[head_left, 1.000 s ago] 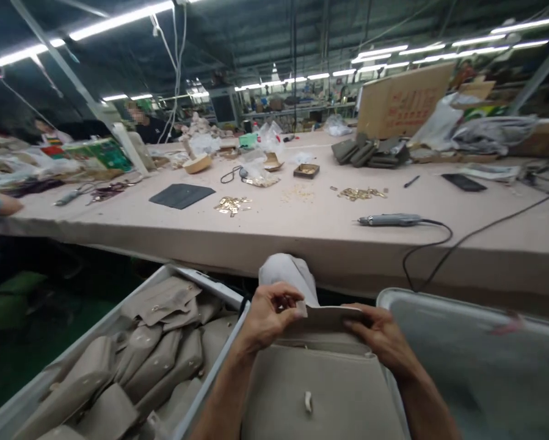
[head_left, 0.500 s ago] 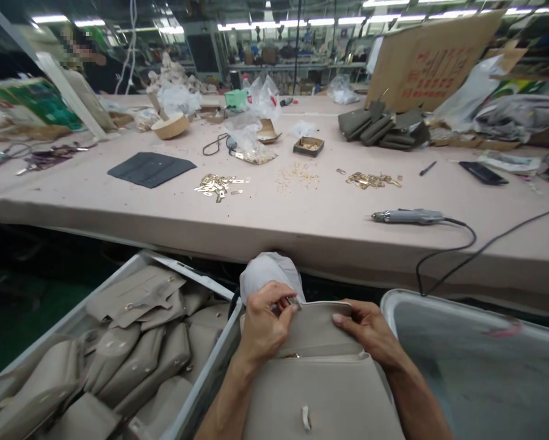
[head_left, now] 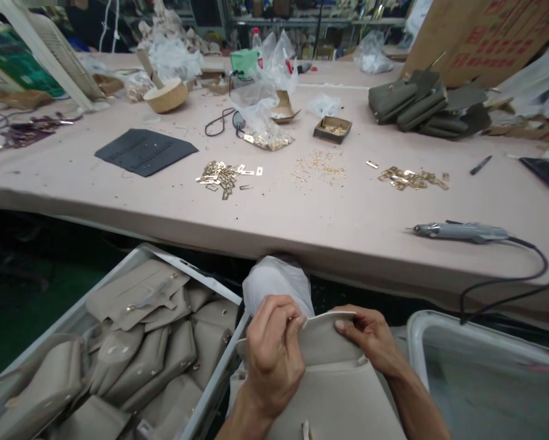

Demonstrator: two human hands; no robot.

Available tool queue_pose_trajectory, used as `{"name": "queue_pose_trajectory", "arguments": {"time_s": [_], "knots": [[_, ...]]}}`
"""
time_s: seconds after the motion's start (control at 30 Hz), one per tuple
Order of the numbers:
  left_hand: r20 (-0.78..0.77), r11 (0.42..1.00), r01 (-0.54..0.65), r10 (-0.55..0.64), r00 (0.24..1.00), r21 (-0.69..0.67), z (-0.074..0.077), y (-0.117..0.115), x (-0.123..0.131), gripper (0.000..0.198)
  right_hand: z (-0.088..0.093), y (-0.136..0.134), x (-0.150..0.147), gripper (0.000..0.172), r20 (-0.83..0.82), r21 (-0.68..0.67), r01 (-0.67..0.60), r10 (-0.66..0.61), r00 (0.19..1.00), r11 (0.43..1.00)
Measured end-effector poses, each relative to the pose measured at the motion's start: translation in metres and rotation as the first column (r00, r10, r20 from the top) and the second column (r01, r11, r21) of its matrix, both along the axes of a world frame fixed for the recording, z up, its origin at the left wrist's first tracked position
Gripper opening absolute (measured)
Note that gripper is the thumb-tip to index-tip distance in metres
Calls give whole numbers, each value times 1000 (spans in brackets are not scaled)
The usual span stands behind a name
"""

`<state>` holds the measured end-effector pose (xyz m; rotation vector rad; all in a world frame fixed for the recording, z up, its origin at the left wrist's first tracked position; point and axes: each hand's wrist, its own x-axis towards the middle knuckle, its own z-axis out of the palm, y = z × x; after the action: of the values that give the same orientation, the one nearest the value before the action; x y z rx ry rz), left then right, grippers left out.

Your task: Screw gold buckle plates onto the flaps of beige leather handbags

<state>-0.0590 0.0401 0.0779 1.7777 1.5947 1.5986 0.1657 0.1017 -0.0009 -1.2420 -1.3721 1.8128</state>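
A beige handbag lies on my lap with its flap lifted toward me. My right hand pinches the flap's upper right corner, thumb on the near face. At the flap's upper left edge, my left hand is closed with thumb and fingertips together on it; whether a small piece is also between them is hidden. A small strap loop shows low on the bag's front. To my left, a white bin holds several similar beige bags.
On the table lie an electric screwdriver with its cord, gold metal plates in two piles, scattered tiny screws, a small box, a dark sheet and dark bags. Another bin stands to my right.
The view has tilted down and come closer to the table. My left hand has turned, its back now more toward the camera, and covers more of the flap. My right hand keeps its pinch.
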Motion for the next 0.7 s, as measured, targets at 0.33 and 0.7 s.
{"name": "queue_pose_trajectory", "arguments": {"time_s": [0.33,0.7], "knots": [[372,970,182,-111,922,-161,39,25,21,52,-11,14,11,35,-86,-13,-39,38,996,999],[481,673,132,362,798,-727,11,13,61,81,-36,8,42,43,64,162,-10,0,998,987]]}}
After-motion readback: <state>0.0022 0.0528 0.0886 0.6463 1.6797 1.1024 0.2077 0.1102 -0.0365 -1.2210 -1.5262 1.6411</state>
